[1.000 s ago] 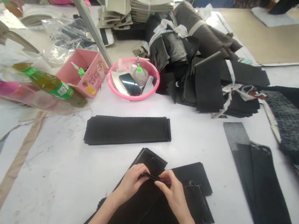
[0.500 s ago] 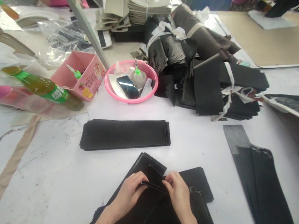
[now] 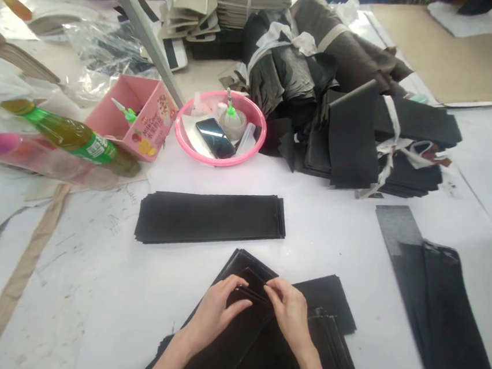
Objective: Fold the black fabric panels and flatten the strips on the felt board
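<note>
Black flat pieces [image 3: 256, 348], like sheet fabric or thin leather, lie stacked and overlapping at the front of the table. My right hand [image 3: 290, 310] pinches the edge of a black strip [image 3: 255, 293] on top of this pile, thumb against fingers. At the strip's other end is my left hand [image 3: 216, 309], its fingertips touching the edge and its thumb spread away. Both hands rest close above the pile. Beyond them sits a neat stack of black rectangular pieces [image 3: 212, 219].
A pink basin [image 3: 180, 140] holding a phone [image 3: 215, 137] stands behind, beside a pink box [image 3: 156, 123] and a bottle [image 3: 68, 135]. Tied black bundles [image 3: 354, 143] lie at the back right. Long black pieces [image 3: 447, 308] lie on the right. A metal post [image 3: 145, 32] slants at the back.
My left thumb has come away from the strip's edge, while my right hand keeps its pinch. The raised panel at the right side has gone from view.
</note>
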Motion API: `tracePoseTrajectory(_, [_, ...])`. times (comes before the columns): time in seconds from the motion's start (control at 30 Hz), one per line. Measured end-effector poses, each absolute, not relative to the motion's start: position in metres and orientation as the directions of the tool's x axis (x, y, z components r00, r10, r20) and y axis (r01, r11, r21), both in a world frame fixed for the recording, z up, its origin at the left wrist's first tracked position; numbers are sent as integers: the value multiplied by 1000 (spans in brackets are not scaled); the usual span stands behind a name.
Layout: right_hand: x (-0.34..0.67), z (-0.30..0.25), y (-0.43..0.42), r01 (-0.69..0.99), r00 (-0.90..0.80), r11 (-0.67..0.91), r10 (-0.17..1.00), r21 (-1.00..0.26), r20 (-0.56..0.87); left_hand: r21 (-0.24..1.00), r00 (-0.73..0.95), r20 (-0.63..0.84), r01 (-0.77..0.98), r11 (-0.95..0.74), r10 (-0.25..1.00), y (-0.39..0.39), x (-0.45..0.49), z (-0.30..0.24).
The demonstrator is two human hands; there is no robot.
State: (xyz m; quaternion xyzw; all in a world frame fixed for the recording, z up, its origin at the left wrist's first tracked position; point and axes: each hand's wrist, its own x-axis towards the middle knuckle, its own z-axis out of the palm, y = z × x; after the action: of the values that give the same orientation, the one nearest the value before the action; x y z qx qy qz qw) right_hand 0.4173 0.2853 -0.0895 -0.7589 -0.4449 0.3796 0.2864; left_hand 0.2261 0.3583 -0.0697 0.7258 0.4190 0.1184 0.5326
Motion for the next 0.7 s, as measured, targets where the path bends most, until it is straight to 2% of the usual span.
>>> tracePoseTrajectory(0.13, [413, -84, 285, 421, 324, -405, 903, -812, -283, 877, 561, -254, 478, -58, 788, 366, 230, -72])
tracePoseTrajectory(0.2, [411, -81, 283, 417, 322, -396, 906, -818, -274, 841, 529, -147, 512, -176, 836, 372, 236, -71])
tracePoseTrajectory(0.27, [409, -78, 281, 429, 312, -386, 912, -817, -268, 738, 554, 3, 561, -376, 833, 381, 245, -66])
tracePoseTrajectory(0.33, [407, -75, 280, 457, 296, -369, 921, -809, -253, 595, 685, 90, 545, -591, 723, 389, 254, -59])
tracePoseTrajectory(0.43, [402, -72, 277, 539, 270, -326, 940, -777, -207, 448, 888, 40, 394, -803, 458, 399, 268, -48])
tracePoseTrajectory(0.53, [398, -71, 273, 605, 265, -301, 949, -738, -170, 367, 955, -47, 291, -884, 294, 404, 276, -44])
tracePoseTrajectory(0.7, [393, -74, 269, 588, 278, -299, 947, -751, -159, 393, 974, -82, 225, -892, 209, 404, 269, -47])
